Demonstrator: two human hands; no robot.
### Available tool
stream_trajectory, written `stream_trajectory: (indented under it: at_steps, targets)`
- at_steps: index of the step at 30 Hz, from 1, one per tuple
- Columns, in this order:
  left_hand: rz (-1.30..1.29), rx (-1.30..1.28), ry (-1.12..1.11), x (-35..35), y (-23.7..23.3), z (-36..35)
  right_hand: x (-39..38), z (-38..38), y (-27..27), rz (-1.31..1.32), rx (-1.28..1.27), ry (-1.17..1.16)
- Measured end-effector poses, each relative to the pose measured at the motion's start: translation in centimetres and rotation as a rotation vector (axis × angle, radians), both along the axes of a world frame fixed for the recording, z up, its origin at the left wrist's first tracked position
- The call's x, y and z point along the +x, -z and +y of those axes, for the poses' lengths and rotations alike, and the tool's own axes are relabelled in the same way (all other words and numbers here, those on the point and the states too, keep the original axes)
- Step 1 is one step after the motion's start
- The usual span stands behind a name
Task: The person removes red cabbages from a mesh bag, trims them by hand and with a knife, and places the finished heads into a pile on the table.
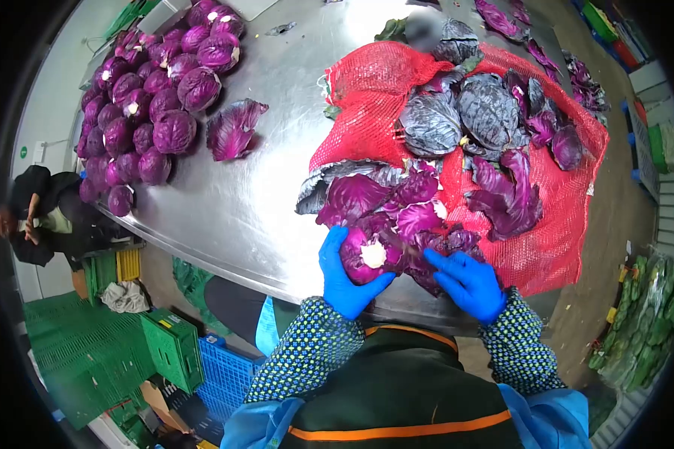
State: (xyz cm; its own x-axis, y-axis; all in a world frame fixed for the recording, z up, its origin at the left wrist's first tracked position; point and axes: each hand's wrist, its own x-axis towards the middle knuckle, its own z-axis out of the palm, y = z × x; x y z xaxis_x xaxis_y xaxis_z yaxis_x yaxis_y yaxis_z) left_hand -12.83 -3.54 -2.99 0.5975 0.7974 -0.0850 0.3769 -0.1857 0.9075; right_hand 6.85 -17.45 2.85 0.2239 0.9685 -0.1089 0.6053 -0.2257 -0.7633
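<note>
My left hand (346,280) in a blue glove grips a red cabbage (356,262) from the side, its pale cut stem facing up. My right hand (468,284), also blue-gloved, is closed with its index finger stretched toward the cabbage. It appears to hold a knife (403,245), whose thin, blurred blade lies by the stem; the handle is hidden. Loose purple outer leaves (356,196) lie just beyond my hands. Farther back, untrimmed dusky cabbages (489,111) rest on a red mesh sack (554,202).
A pile of shiny purple cabbages (150,93) covers the far left of the metal table (266,176). One loose leaf (234,129) lies beside it. Another person (49,213) is at the left. Green crates (171,350) stand below the table; bagged green vegetables (640,325) are at the right.
</note>
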Motion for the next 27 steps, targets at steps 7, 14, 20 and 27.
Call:
stream_trajectory:
  at_steps: [7,14,20,27]
  targets:
    - [0.032,0.169,0.023,0.4,-0.9,-0.4,1.7,1.2,4.5,-0.117,0.047,0.137]
    - [0.005,0.283,0.125,0.0,-0.7,-0.5,-2.7,8.6,6.4,0.222,-0.046,0.419]
    - [-0.067,0.167,0.235,-4.4,-1.0,-1.9,-2.3,8.5,7.7,0.675,-0.248,0.372]
    - [0.17,0.004,0.084,-3.2,-2.5,-2.2,-5.5,5.8,4.8,0.607,-0.039,0.05]
